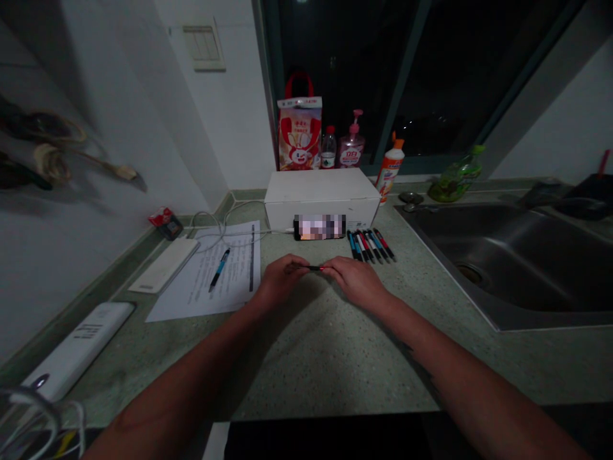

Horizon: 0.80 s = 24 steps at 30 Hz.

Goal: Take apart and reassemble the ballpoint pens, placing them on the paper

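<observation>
Pen (316, 268) btwn L/R hands' fingertips (324, 267)

White box (320, 186): sitting on the tabletop (306, 364).
Window (345, 54): a red-handled bag (299, 135), a red-capped bottle (328, 151) and a pink pump bottle (351, 148) are standing before the dark glass; an orange-capped bottle (391, 167) is standing near them.
Sink (527, 252): a green-capped bottle (458, 179) is resting behind the rim.
Wall (234, 108): bearing a switch panel (204, 46).

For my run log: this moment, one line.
left hand: holding slim black-red pen; right hand: same pen; blue-black pen: on white paper; colourful pens: beside phone
</observation>
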Each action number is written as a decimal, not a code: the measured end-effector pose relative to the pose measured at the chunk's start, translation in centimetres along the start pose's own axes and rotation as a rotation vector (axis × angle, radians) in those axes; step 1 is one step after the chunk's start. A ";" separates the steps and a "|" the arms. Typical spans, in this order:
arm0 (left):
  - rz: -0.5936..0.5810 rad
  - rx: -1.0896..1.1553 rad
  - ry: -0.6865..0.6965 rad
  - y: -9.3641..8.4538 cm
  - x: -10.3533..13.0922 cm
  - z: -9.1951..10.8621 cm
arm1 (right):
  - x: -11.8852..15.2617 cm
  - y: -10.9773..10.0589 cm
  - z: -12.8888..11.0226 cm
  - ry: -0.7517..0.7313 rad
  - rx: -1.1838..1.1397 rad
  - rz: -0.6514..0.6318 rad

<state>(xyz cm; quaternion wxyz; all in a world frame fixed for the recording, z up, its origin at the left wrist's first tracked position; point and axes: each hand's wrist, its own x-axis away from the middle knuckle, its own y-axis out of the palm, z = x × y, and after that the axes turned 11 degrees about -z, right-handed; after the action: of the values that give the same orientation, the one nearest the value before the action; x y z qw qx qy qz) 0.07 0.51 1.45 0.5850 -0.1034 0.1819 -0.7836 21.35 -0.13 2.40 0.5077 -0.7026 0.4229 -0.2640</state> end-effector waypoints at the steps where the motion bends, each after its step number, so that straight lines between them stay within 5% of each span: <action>1: 0.006 0.017 -0.003 0.0 0.0 0.0 | 0.0 0.0 0.0 0.001 0.002 0.005; 24: 0.019 0.017 0.009 -0.1 0.1 0.1 | 0.1 -0.3 -0.3 -0.001 0.016 0.005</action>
<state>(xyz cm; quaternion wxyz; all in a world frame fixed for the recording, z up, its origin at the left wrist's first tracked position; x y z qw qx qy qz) -0.01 0.41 1.59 0.5924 -0.0932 0.1788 -0.7800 21.24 -0.32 2.76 0.5141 -0.6977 0.4222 -0.2658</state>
